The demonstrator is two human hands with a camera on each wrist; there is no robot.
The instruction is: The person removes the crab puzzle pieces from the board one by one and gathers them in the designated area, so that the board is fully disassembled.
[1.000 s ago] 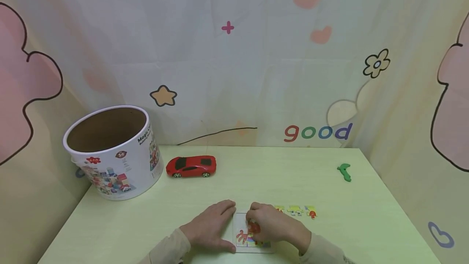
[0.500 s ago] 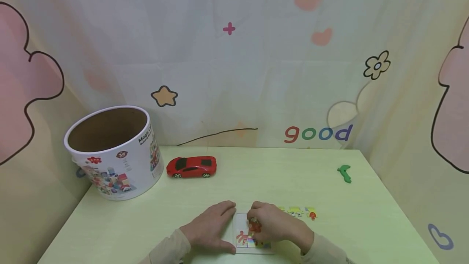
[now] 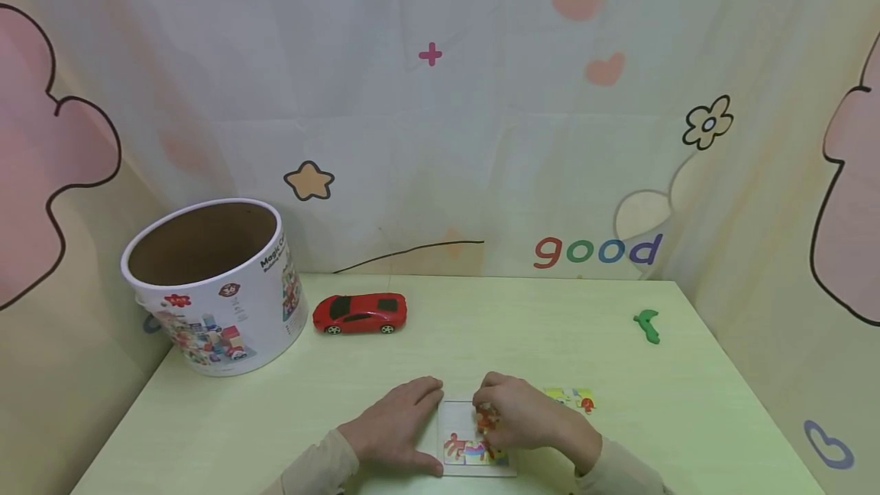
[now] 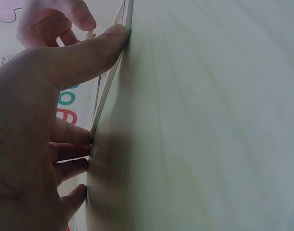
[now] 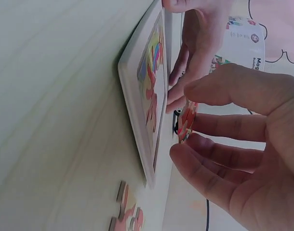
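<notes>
A small wooden puzzle board (image 3: 474, 470) lies near the front of the table, several pieces set along its near side and pale bare area behind them. My left hand (image 3: 395, 425) rests along its left edge, thumb at the near corner and fingers at the far one. In the left wrist view the left thumb (image 4: 96, 53) touches the board's side. Over the board's right part, my right hand (image 3: 525, 415) pinches a red-orange puzzle piece (image 5: 187, 120) between thumb and fingertips. The right wrist view shows that piece tilted on edge, raised above the board.
Loose puzzle pieces (image 3: 577, 399) lie right of the board, partly hidden by the right hand. Farther back stand a red toy car (image 3: 360, 313) and a large white bucket (image 3: 227, 319) at left. A green toy piece (image 3: 647, 325) lies at back right.
My right hand has shifted slightly right and away from me with the puzzle piece, uncovering more of the board and covering more loose pieces. The left hand stays at the board's edge.
</notes>
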